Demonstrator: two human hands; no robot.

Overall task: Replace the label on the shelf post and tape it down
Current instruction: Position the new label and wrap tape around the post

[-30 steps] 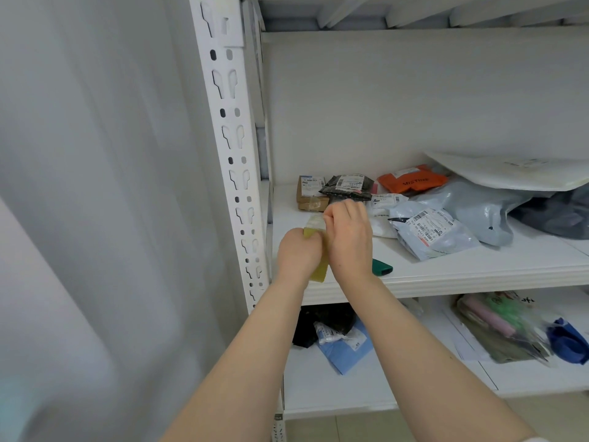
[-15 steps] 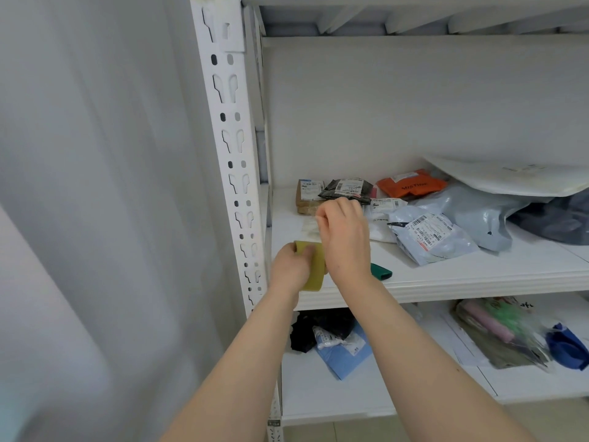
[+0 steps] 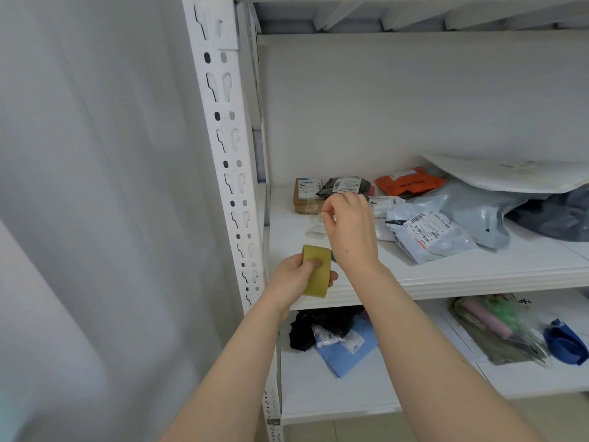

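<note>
My left hand point(image 3: 294, 277) grips a yellowish roll of clear tape point(image 3: 316, 271) in front of the shelf edge. My right hand point(image 3: 349, 231) is raised above the roll with thumb and forefinger pinched together near its top, apparently on the tape's free end, which is too clear to see well. The white slotted shelf post point(image 3: 228, 148) stands to the left of both hands. A white label point(image 3: 227, 25) is stuck near the post's top.
The middle shelf point(image 3: 478, 275) carries several parcels: a brown box point(image 3: 306, 199), an orange bag point(image 3: 409, 183), grey mailers point(image 3: 430, 236). A green object point(image 3: 333, 256) peeks out behind the roll. The lower shelf point(image 3: 350, 397) holds bags. A plain white wall point(image 3: 95, 186) lies left.
My left hand has lowered the tape roll and moved it left, while my right hand has lifted up and away from it, fingers pinched.
</note>
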